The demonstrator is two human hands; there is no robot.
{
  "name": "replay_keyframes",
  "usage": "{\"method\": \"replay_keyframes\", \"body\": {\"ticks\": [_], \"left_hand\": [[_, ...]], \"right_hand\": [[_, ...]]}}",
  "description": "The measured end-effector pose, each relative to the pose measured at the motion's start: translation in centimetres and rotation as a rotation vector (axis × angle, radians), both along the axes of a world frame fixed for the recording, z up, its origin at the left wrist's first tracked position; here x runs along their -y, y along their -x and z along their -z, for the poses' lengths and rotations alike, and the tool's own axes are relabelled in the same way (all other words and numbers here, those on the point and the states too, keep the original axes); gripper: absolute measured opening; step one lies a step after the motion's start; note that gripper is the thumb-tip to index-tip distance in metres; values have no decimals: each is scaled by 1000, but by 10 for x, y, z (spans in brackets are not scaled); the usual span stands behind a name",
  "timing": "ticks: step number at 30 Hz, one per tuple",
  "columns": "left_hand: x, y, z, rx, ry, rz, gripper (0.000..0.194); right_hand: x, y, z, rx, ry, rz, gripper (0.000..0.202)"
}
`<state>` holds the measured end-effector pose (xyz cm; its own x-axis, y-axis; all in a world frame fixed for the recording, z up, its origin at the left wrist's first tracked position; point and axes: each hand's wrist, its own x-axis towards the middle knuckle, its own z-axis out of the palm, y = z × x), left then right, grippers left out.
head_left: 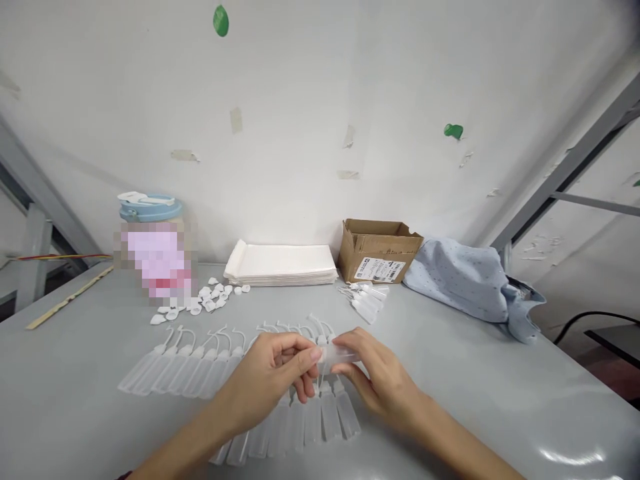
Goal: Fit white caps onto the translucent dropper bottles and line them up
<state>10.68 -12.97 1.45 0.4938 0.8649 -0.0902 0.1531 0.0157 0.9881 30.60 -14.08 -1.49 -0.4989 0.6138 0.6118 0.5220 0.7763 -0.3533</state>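
Observation:
In front of me, between both hands, is a small translucent plastic tube (341,355) with a white end. My right hand (383,373) grips its body between thumb and fingers. At the white end my left hand (280,370) is closed, thumb against fingers; a thin white cord hangs below. Similar translucent tubes with white tops and cords lie in a row (183,370) to the left. More of them form a lower row (313,420) beneath my hands, partly hidden by my left hand and forearm. Small white pieces, perhaps caps (207,298), are scattered at the back left.
Against the wall stand a stack of white padded envelopes (283,261) and an open cardboard box (380,250), with several tubes (366,301) before it. A light blue cloth (455,280) lies right. A blue-lidded container (150,208), partly blurred, stands left near a thin strip (70,298).

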Motion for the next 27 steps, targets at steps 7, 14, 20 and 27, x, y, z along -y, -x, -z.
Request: {"method": "replay_keyframes", "body": {"ticks": [7, 14, 20, 27], "left_hand": [[9, -5, 16, -100, -602, -107, 15], [11, -1, 12, -178, -701, -98, 11], [11, 3, 15, -210, -870, -16, 12], [11, 3, 21, -364, -1107, 22, 13]], "right_hand": [[-6, 2, -11, -282, 743, -85, 35], [-1, -4, -13, -125, 79, -89, 32], [4, -7, -15, -28, -144, -126, 44], [1, -5, -27, -194, 635, -124, 17]]}}
